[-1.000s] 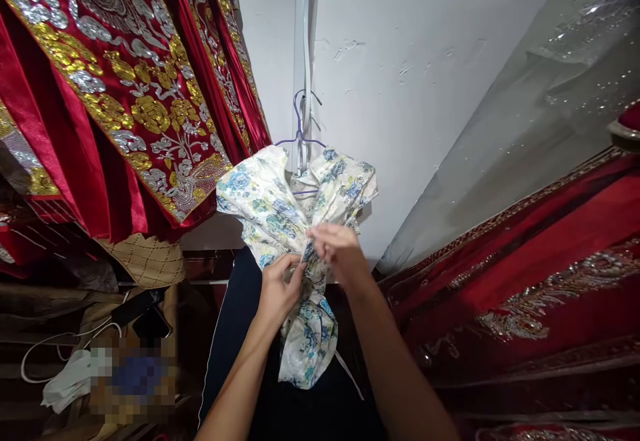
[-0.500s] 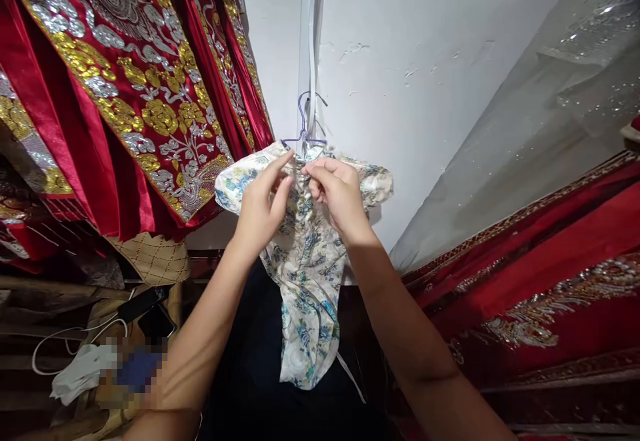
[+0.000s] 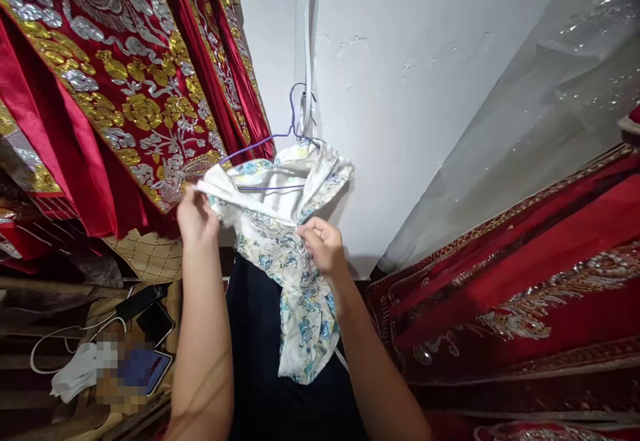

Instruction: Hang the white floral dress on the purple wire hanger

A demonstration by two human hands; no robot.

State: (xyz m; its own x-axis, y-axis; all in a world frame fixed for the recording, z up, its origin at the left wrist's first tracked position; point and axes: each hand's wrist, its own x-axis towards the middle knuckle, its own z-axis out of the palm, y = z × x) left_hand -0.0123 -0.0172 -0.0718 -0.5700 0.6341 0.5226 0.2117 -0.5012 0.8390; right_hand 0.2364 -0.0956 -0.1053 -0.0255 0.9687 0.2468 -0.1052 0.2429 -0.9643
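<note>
A white garment with blue floral print (image 3: 305, 308) hangs in front of me on a purple wire hanger (image 3: 263, 142). My left hand (image 3: 199, 218) grips the garment's edge at its left side and pulls it outward. My right hand (image 3: 323, 244) pinches the front edge near the middle, lower down. Between the hands the top gapes, showing the pale inside and the hanger's lower bar. On the left, the hanger's arm lies bare outside the cloth; its right arm goes under the fabric. The fingertips of both hands are partly hidden by cloth.
Red embroidered garments (image 3: 145, 108) hang at the left, close to my left hand. More red beaded cloth (image 3: 500, 308) and sheer sparkly fabric (image 3: 500, 134) fill the right. A white wall (image 3: 400, 48) stands behind. Phones (image 3: 156, 324) and a white cable lie lower left.
My left hand has moved left and drawn the garment's edge outward, off the hanger's left arm. My right hand has moved down. The neckline has opened wide, and the hanger has tilted.
</note>
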